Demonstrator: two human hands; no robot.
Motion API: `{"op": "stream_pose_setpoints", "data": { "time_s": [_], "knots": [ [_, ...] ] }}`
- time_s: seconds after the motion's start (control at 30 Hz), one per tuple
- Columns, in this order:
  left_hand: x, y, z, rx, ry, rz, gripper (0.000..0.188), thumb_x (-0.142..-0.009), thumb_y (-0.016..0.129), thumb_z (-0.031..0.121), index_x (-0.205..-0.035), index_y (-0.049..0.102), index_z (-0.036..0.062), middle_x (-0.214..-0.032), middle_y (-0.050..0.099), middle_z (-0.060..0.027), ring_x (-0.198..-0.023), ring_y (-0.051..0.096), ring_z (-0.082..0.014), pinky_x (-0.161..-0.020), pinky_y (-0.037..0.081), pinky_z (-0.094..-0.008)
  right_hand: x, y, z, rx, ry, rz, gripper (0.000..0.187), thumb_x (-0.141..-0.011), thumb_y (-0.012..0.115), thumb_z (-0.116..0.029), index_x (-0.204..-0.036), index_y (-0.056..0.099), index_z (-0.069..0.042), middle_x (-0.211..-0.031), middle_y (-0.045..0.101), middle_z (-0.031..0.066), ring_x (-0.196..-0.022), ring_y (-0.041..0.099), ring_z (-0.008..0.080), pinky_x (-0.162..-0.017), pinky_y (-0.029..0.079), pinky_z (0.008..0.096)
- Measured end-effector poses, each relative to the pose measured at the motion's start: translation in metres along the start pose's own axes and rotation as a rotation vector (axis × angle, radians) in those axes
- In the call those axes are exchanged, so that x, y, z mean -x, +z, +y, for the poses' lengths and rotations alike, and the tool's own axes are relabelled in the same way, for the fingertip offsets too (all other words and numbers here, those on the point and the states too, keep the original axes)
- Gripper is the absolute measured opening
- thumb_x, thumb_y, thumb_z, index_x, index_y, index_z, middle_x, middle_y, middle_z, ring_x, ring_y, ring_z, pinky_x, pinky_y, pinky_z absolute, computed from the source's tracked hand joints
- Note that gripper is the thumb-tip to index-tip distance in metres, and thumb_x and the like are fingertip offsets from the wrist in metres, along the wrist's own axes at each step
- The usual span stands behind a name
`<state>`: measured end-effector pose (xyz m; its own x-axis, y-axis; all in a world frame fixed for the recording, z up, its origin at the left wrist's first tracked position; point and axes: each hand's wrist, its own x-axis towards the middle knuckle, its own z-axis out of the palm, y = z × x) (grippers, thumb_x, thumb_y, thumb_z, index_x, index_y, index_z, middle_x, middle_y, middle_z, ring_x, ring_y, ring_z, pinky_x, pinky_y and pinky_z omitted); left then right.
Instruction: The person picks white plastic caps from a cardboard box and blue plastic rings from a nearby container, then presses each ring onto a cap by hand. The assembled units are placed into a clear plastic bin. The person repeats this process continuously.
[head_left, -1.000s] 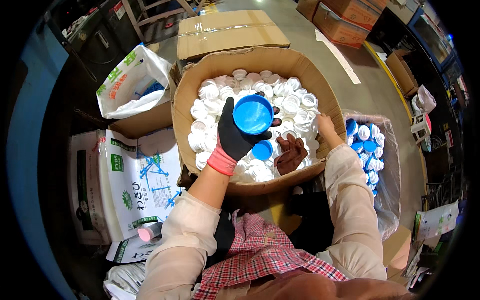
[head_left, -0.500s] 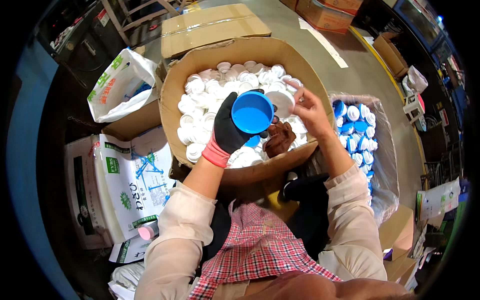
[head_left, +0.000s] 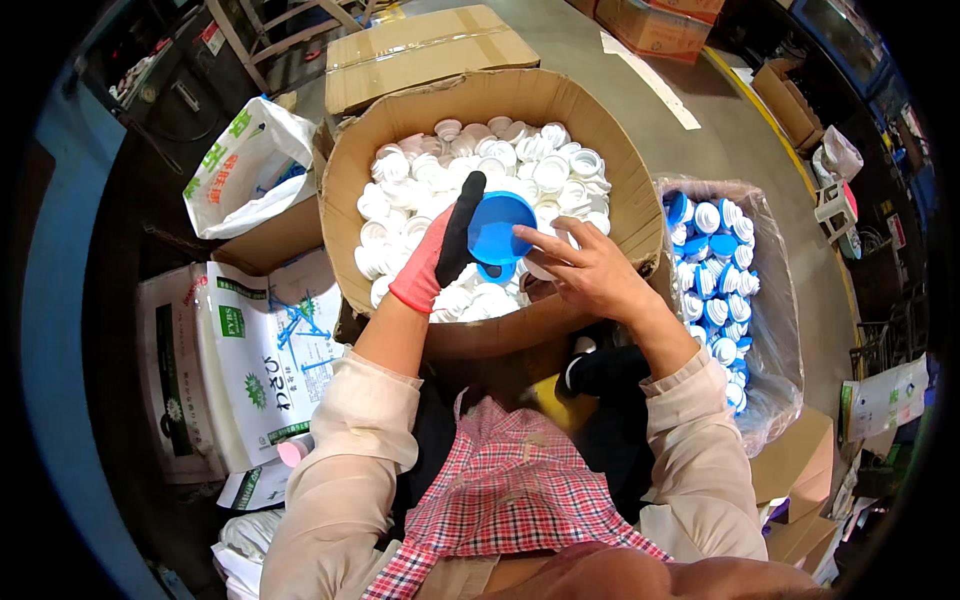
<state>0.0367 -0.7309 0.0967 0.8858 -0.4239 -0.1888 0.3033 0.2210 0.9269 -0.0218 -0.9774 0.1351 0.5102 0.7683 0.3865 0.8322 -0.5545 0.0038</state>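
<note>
1. Inspecting the head view, the only one supplied: the blue cap (head_left: 493,232) is held above the carton (head_left: 440,98), over a heap of white plastic pieces (head_left: 550,173), with its hollow side facing up toward the camera.
2. Handling, as judged: light in weight, a thin, fairly stiff plastic shell, smooth and liable to slip or turn under a fabric glove. Not considered fragile, though the rim may flex if squeezed hard from one side.
3. Recommended hold: across the outer side wall with support beneath the base, leaving the hollow clear.
4. Left hand (head_left: 452,255): gloved in black and coral, closed around the cap's left side, thumb extended up along the rim. The remaining fingers are hidden behind the cap; their exact placement cannot be told.
5. Right hand (head_left: 590,262): bare, partly open, fingers loosely bent, forefinger reaching over the cap's right rim. A pale piece (head_left: 541,268) shows under these fingers; whether it is gripped cannot be confirmed.
6. Position: cap directly against the left palm, and left of the right hand, at its fingertips. Another blue part (head_left: 509,273) shows just below the cap.
7. Surroundings: to the right, a plastic-lined box (head_left: 775,335) contains blue-and-white pieces (head_left: 722,275), well apart from the cap.
</note>
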Motion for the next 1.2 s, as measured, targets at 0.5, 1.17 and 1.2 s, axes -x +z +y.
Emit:
{"op": "stream_pose_setpoints", "data": {
  "time_s": [0.5,1.17,1.2],
  "knots": [
    [-0.004,0.027,-0.001,0.754,0.266,-0.285,0.06,-0.099,0.043,0.046,-0.145,0.035,0.0085,-0.14,0.048,-0.0175,-0.129,0.048,-0.0316,-0.108,0.04,-0.0471,-0.018,-0.016,-0.016,-1.051,0.268,0.358,0.067,-0.069,0.081,-0.01,-0.13,0.055,-0.009,-0.136,0.045,0.0117,-0.125,0.048,0.0247,-0.101,0.041,0.0349],
    [0.017,0.055,0.004,-0.404,0.783,-0.103,0.064,-0.082,0.075,0.005,-0.136,0.04,0.0,-0.133,0.054,-0.0158,-0.118,0.057,-0.0246,-0.1,0.046,-0.0371,-0.03,-0.016,-0.018,-0.338,0.263,0.446,0.065,-0.065,0.081,-0.01,-0.124,0.055,-0.001,-0.122,0.056,0.0158,-0.108,0.053,0.0341,-0.093,0.045,0.0414],
    [0.018,0.055,0.004,-0.409,0.788,-0.102,0.065,-0.081,0.075,0.004,-0.136,0.04,0.0002,-0.132,0.054,-0.0157,-0.117,0.057,-0.0247,-0.1,0.047,-0.037,-0.03,-0.015,-0.019,-0.334,0.264,0.446,0.065,-0.065,0.081,-0.01,-0.124,0.055,-0.001,-0.122,0.056,0.0158,-0.108,0.053,0.0341,-0.092,0.045,0.0415]
  ]
}}
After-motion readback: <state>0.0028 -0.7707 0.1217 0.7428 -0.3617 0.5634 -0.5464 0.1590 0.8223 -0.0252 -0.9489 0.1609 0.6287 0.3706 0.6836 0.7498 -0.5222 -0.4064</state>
